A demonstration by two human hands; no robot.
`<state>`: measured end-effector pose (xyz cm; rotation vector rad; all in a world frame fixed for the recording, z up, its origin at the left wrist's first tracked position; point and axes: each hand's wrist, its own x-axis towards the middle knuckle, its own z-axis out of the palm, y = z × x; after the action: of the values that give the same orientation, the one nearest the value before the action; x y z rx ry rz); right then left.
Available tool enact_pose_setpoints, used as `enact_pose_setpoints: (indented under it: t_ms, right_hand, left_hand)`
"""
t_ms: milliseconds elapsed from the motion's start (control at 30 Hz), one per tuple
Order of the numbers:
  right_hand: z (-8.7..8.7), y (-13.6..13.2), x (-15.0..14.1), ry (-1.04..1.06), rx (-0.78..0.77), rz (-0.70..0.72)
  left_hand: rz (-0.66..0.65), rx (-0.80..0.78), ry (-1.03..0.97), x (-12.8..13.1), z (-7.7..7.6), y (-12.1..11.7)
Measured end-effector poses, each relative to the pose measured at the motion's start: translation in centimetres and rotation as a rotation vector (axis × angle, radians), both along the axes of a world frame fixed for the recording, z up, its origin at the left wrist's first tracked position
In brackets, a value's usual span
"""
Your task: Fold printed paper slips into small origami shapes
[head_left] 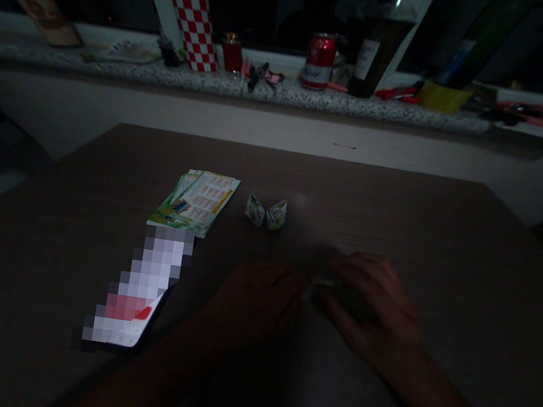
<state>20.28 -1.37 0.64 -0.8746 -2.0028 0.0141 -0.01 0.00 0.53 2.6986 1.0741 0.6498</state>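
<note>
Over the middle of the dim table my left hand (255, 299) is closed, its curled fingertips meeting a small pale piece of folded paper (321, 283). My right hand (378, 306) comes in from the other side, fingers bent, with thumb and fingertips on the same paper. Most of that paper is hidden by the fingers and the dark. Just beyond my left hand stand two small folded paper pieces (255, 210) with printed patterns, side by side. A stack of printed cards (201, 200), green and white with calendar grids, lies to their left.
A lit phone (136, 302) with a blurred screen lies left of my left forearm on the wooden table (402, 208). Behind, a stone windowsill (267, 92) holds a red can (319, 62), a checkered bottle (194, 31), a dark bottle (373, 56) and assorted clutter.
</note>
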Motion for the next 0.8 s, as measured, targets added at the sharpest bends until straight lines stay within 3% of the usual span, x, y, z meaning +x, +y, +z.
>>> enact_pose_setpoints:
  t_ms: [133,233,333,533,800]
  right_hand:
    - [-0.1,0.24,0.03,0.085,-0.068,0.051]
    - [-0.35,0.45,0.2,0.137,-0.089,0.025]
    - [-0.36,0.52,0.35,0.109,-0.076,-0.009]
    - [0.45,0.3,0.11,-0.027,0.05,0.024]
    - [0.04,0.13,-0.24,-0.137,0.058,0.036]
  left_hand:
    - [0.015,-0.017,-0.11,-0.25,0.38,0.17]
    - [0.059,-0.083,-0.272,-0.59,0.29,0.51]
    - [0.071,-0.032,-0.345,-0.78,0.06,0.77]
    - [-0.028,0.173,-0.283,-0.74,0.14,0.9]
    - [-0.074,0.213,-0.113,-0.17,0.36,0.16]
